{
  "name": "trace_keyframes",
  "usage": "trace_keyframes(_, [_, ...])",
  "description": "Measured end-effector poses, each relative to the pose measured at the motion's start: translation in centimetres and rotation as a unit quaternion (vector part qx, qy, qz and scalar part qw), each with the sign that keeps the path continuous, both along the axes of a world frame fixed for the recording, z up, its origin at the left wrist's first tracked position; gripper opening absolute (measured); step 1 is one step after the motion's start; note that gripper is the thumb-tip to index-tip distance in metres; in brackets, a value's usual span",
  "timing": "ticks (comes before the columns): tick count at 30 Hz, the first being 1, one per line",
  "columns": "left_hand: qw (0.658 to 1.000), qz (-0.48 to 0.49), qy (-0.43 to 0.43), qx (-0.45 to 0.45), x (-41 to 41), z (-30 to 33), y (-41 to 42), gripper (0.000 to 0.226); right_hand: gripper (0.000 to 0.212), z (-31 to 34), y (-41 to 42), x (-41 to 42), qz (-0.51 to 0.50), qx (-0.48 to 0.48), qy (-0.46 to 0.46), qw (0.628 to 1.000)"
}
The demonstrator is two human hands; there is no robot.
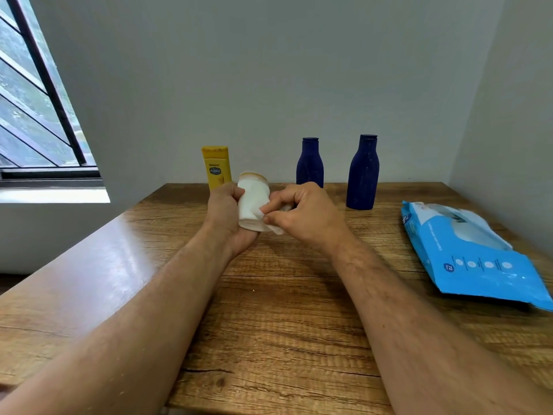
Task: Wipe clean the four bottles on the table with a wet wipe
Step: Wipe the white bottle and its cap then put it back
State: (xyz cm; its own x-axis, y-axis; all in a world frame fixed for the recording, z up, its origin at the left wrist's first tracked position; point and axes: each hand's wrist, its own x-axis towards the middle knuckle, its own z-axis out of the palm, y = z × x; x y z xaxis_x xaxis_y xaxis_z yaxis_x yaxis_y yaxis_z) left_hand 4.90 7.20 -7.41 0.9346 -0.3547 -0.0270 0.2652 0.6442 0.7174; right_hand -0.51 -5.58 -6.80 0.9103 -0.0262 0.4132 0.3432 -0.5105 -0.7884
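My left hand [227, 217] grips a small white bottle [253, 196] with a dusty tan cap, held above the wooden table [269, 310]. My right hand [302, 214] pinches a white wet wipe [273, 227] against the bottle's lower right side. A yellow bottle [216, 167] stands upright behind my left hand. Two dark blue bottles stand at the back: one [310, 164] just behind my right hand, the other [362, 173] further right. Both show pale dust streaks.
A blue pack of wet wipes [475, 256] lies flat on the table's right side, close to the right wall. A window [33, 109] with dark bars is at the left. The table's left edge runs diagonally.
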Motion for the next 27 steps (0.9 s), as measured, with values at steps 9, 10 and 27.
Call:
trace_keyframes(9, [0.991,-0.042,-0.052,0.114,-1.1,-0.5,-1.3,0.039,0.015,-0.2,0.0,0.6,-0.137,0.003,-0.098,0.986])
trace_keyframes(10, [0.991,-0.04,-0.055,0.113,-1.1,-0.5,-1.4,0.039,0.017,-0.1,-0.1,0.6,-0.152,0.01,-0.109,0.982])
trace_keyframes(27, [0.993,0.097,0.028,-0.068,0.9,0.0,-0.4,0.041,0.011,0.0,-0.6,0.6,-0.069,0.128,-0.031,0.989])
